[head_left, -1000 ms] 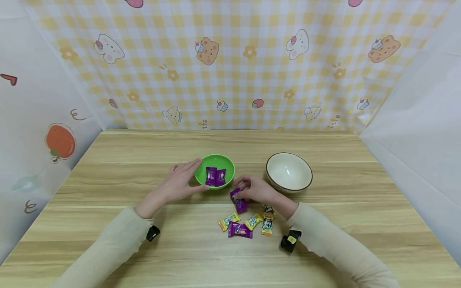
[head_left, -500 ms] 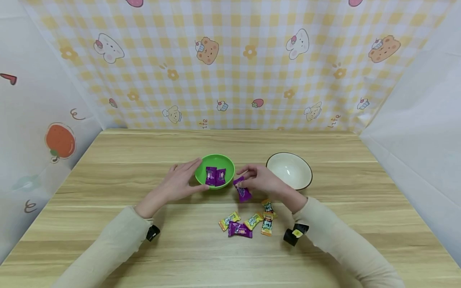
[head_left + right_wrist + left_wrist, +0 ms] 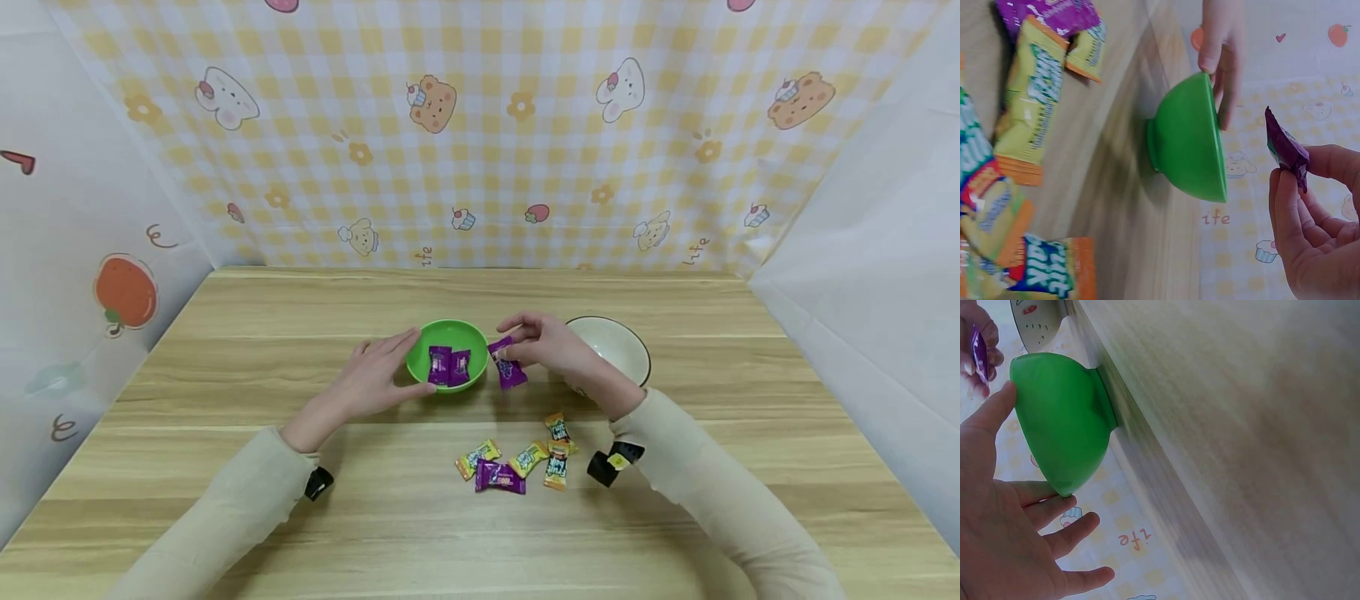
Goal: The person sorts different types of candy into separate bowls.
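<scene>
My left hand (image 3: 363, 383) rests at the left side of a small green bowl (image 3: 448, 333), thumb and index fingertip against its rim and the other fingers spread. Inside the bowl lie two purple-wrapped candies (image 3: 440, 365). Between thumb and fingers, my right hand (image 3: 551, 346) pinches another purple-wrapped candy (image 3: 512, 372), just right of the bowl's rim. The right wrist view shows this wrapper (image 3: 1288, 150) above rim height, apart from the green bowl (image 3: 1191, 144). The left wrist view shows the bowl's foot on the table.
Behind my right hand stands a white bowl (image 3: 626, 350) with a dark rim, partly covered. Nearer on the wooden table (image 3: 390, 525) lie a purple candy (image 3: 500, 477), yellow candies (image 3: 477, 459) and orange-ended ones (image 3: 557, 465). A checked cloth (image 3: 480, 167) hangs behind the table.
My right hand has moved up the view, away from the loose candies, carrying the purple candy alongside the green bowl, and now covers part of the white bowl. My left hand stays put.
</scene>
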`<move>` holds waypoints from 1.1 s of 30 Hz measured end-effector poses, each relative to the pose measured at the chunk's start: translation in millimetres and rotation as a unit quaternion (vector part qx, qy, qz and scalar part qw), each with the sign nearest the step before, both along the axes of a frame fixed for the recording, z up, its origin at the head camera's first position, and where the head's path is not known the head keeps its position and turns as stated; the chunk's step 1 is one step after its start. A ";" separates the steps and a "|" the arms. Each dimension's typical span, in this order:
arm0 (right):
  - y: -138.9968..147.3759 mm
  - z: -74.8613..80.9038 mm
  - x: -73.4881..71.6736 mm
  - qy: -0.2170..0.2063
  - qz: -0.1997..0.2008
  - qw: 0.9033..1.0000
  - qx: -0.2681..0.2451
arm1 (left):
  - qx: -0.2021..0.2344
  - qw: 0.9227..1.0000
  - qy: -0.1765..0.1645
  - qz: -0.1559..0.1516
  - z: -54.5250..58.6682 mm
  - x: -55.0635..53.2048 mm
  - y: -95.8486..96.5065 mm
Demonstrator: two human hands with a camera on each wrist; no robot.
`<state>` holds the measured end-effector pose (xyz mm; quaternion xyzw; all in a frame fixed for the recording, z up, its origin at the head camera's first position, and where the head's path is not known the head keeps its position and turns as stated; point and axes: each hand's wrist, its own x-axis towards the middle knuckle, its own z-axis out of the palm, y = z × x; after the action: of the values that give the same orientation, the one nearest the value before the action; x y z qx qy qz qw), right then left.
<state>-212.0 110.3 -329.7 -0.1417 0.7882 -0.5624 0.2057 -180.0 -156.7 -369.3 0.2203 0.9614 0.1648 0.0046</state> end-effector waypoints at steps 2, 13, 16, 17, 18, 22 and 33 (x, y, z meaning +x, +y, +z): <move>-1.7 1.7 -2.7 0.002 -0.006 1.000 0.004 | 0.000 1.000 0.000 0.000 0.4 -0.2 0.0; -19.0 -3.3 -12.5 0.006 -0.026 1.000 -0.007 | 0.000 1.000 -0.006 0.001 0.7 -0.3 0.2; -24.3 -5.5 -14.7 0.004 -0.034 0.999 -0.016 | 0.001 1.000 -0.006 0.002 0.6 -0.2 0.2; -26.2 -6.4 -15.6 0.002 -0.037 0.999 -0.023 | 0.002 1.000 -0.007 0.002 0.6 0.0 0.3; -27.9 -7.1 -16.4 0.000 -0.040 0.999 -0.029 | 0.002 1.000 -0.007 0.001 0.7 0.1 0.3; -34.7 -9.9 -18.6 -0.005 -0.049 0.998 -0.047 | 0.002 1.000 -0.008 0.000 0.4 0.1 0.1; -50.3 -12.9 -22.7 -0.005 -0.083 0.995 -0.053 | 0.005 1.000 -0.005 -0.004 -1.0 -1.0 -0.8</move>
<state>-234.7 60.0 -342.6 -0.0837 0.7656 -0.6189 0.1546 -181.0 -157.5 -370.3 0.2232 0.9597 0.1704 0.0086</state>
